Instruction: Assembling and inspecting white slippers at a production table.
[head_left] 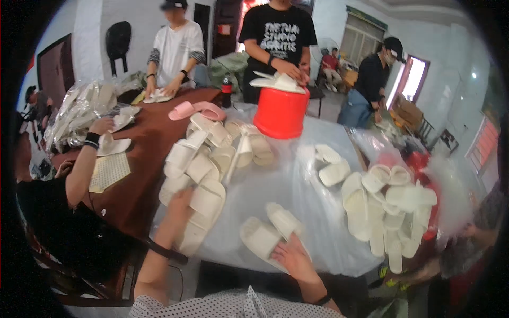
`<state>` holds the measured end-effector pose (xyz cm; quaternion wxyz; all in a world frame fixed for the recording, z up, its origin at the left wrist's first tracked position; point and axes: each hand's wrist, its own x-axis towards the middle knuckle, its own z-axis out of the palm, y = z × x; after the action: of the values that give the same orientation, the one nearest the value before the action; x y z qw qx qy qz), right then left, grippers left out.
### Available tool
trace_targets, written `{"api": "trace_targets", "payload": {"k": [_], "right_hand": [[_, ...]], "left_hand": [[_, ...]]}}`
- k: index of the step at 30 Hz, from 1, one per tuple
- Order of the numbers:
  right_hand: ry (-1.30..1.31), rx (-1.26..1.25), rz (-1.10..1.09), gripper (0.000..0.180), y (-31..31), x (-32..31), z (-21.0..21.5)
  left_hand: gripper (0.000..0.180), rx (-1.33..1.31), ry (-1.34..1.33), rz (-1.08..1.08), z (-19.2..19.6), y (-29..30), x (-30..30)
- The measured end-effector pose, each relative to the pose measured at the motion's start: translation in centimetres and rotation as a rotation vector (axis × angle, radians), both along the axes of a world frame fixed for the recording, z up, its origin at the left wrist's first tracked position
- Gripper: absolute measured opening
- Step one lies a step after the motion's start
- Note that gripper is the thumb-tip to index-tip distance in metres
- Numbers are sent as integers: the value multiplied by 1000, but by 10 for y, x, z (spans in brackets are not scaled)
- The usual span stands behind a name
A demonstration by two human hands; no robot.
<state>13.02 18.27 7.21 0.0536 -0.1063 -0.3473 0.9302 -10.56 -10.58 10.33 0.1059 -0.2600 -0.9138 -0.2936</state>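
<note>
Head view: right-hand (pixel 293 259) fingers spread flat against the near edge of a white slipper (pixel 261 238), its mate (pixel 284 220) lying just beside it on clear plastic sheeting (pixel 275 183). Left hand (pixel 180 204), blurred, rests on a stack of white slippers (pixel 199 175); whether its fingers grip cannot be told. More white slippers (pixel 389 209) heap at right. Beyond stand a red bucket (pixel 281 112) and pink slippers (pixel 196 110) on the brown table (pixel 143 153), where other people work.
</note>
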Motion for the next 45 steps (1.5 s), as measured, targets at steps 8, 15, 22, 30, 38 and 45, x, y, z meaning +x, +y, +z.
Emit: {"api": "trace_targets", "payload": {"k": [8, 15, 22, 30, 38, 45], "right_hand": [[-180, 971, -74, 41, 19, 15, 21], [25, 1957, -370, 28, 25, -19, 1], [-208, 1971, -373, 26, 33, -17, -1], [-144, 1868, -306, 26, 9, -10, -5], [-116, 1783, -83, 22, 3, -15, -3], [-119, 1593, -188, 18, 20, -10, -26]], "left_hand": [[40, 288, -105, -282, 8, 50, 115], [85, 37, 105, -346, -66, 133, 142], [59, 143, -235, -514, -48, 109, 85], [56, 264, -58, -288, -68, 120, 115], [63, 357, -86, -207, -88, 135, 122], [58, 272, -143, -431, -43, 123, 87]]}}
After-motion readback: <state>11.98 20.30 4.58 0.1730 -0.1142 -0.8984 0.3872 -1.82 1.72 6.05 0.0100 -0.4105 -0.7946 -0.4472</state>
